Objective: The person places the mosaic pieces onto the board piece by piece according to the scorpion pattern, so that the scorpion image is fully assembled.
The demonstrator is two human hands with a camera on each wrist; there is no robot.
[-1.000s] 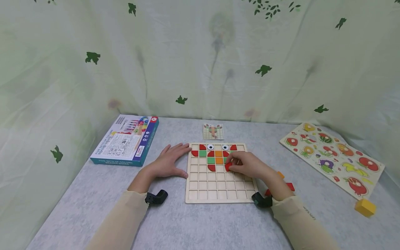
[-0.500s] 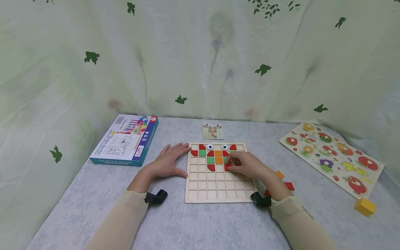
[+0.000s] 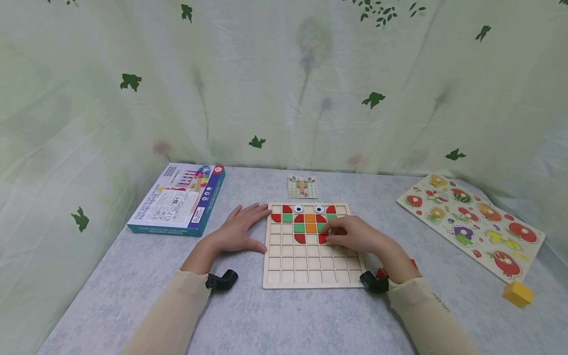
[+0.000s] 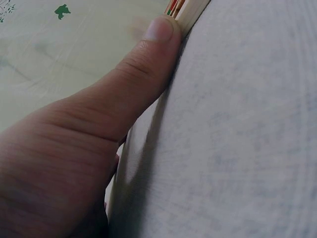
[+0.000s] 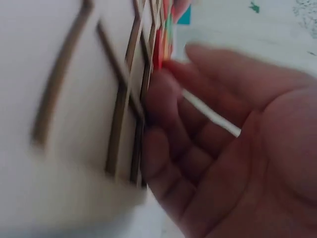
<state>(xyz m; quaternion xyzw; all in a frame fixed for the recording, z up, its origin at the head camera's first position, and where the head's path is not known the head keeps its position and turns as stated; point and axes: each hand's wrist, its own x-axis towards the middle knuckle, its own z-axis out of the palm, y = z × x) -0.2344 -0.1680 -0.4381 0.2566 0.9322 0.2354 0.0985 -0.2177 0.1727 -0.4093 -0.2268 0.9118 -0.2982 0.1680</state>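
In the head view, a wooden grid board (image 3: 293, 264) carries red, green and orange tiles and two eye tiles. My left hand (image 3: 237, 231) lies with fingers spread at the board's left edge; in the left wrist view its thumb (image 4: 143, 64) touches the board's side. My right hand (image 3: 355, 233) has its thumb and index finger at a red rounded tile (image 3: 322, 239), which sits in a cell right of the middle. In the right wrist view the other fingers are curled over the board, and only part of the red tile (image 5: 158, 49) shows.
A small pattern card (image 3: 302, 187) lies behind the board. A boxed set (image 3: 177, 199) is at the left, and a fruit puzzle board (image 3: 470, 222) at the right with a yellow block (image 3: 517, 294) near it. Red pieces (image 3: 380, 272) lie partly behind the right forearm.
The red tile has turned from tilted to lying square in its cell. My right wrist has shifted slightly right, hiding the orange piece beside it. My left hand has stayed still.
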